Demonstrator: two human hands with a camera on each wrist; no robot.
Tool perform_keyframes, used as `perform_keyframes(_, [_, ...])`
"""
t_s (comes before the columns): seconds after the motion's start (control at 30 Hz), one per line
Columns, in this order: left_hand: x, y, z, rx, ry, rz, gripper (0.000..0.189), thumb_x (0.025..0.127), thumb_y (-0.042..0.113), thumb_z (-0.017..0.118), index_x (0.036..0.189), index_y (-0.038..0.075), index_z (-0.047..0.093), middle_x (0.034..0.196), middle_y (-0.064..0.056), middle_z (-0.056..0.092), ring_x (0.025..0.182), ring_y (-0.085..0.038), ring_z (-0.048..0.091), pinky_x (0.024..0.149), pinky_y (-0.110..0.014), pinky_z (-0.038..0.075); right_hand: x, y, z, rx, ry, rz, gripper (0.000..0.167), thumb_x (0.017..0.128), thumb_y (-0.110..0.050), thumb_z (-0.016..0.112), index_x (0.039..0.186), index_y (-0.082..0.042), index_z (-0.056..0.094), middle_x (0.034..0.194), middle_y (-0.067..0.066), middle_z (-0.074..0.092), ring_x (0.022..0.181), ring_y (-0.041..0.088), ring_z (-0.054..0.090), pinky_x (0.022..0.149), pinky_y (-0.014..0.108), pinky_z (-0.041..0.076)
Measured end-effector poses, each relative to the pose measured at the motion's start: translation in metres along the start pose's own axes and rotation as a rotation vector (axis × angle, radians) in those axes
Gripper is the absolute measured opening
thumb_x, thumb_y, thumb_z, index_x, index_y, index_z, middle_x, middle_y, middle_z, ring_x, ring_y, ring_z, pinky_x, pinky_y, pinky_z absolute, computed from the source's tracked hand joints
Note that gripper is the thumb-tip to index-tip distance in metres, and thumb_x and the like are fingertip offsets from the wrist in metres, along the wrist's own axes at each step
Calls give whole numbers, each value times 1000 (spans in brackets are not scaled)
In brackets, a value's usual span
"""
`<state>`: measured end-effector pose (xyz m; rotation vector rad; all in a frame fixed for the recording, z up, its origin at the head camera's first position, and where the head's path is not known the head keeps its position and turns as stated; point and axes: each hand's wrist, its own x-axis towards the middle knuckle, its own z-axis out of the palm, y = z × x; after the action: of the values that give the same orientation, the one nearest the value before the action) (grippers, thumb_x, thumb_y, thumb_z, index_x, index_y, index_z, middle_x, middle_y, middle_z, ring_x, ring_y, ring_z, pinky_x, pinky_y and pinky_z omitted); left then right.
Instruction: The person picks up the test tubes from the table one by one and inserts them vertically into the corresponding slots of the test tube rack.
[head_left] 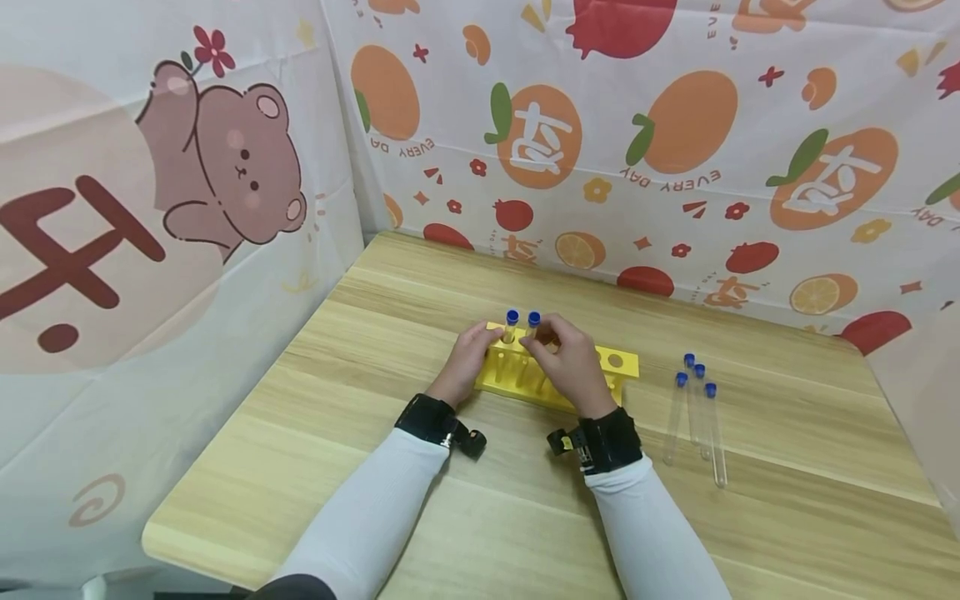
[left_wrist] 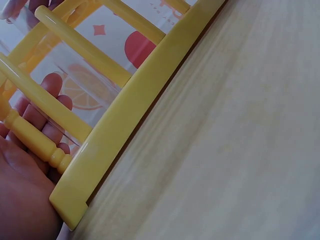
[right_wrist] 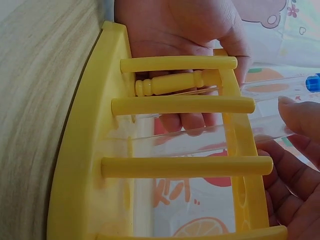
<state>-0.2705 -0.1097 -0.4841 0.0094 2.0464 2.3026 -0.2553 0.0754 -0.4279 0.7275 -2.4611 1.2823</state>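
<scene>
A yellow test tube rack (head_left: 628,367) stands upright on the table. My left hand (head_left: 467,360) grips its left end, the fingers reaching behind the end post in the left wrist view. Two clear test tubes with blue caps sit side by side in the rack's left holes. My right hand (head_left: 567,362) pinches one test tube (head_left: 533,321) just below its cap, thumb in front. The other test tube (head_left: 512,320) stands between the hands. In the right wrist view, the lower part of the pinched tube (right_wrist: 192,141) passes down behind the rack's yellow bars.
To the right of the rack, several blue-capped test tubes (head_left: 717,437) lie close together on the wooden table (head_left: 480,517). Printed cloths (head_left: 675,50) hang behind the table and on its left side. Each wrist wears a black strap with a small camera.
</scene>
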Motion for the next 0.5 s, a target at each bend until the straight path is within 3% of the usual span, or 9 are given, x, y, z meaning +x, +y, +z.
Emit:
perform_keyframes(0.1, [0, -1, 0, -10, 0, -3, 22, 96, 28, 52, 98, 9, 62, 99, -3, 59, 85, -13, 57, 75, -26, 50, 0, 0, 0, 2, -9, 15, 17, 91, -25, 71, 100, -12, 65, 86, 0, 65, 77, 13, 59, 65, 25, 51])
perform_keyframes(0.5, [-1, 0, 0, -6, -4, -12, 22, 96, 27, 52, 101, 9, 62, 99, -2, 59, 86, -12, 57, 75, -25, 49, 0, -2, -1, -12, -16, 33, 18, 89, -19, 73, 101, -8, 66, 89, 1, 67, 82, 14, 61, 70, 29, 54])
